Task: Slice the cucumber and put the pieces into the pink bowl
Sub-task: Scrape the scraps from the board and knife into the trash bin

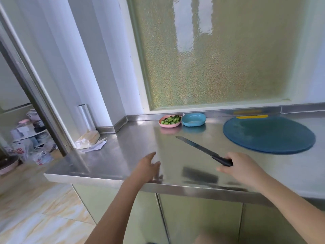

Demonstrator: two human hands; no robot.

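Slicing looked done: cucumber pieces (170, 120) sat in pink bowl (169, 124), 12 o'clock on desk (131, 147). No cucumber on board (269, 135) at 2 o'clock. Right hand (241, 168) gripped knife (197, 147) by handle. Left hand (149, 167) spread, holding nothing. Likely remaining: put knife down.

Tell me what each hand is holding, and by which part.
The right hand grips the knife by its black handle, blade pointing away over the steel counter. The left hand holds nothing, its fingers straight above the counter.
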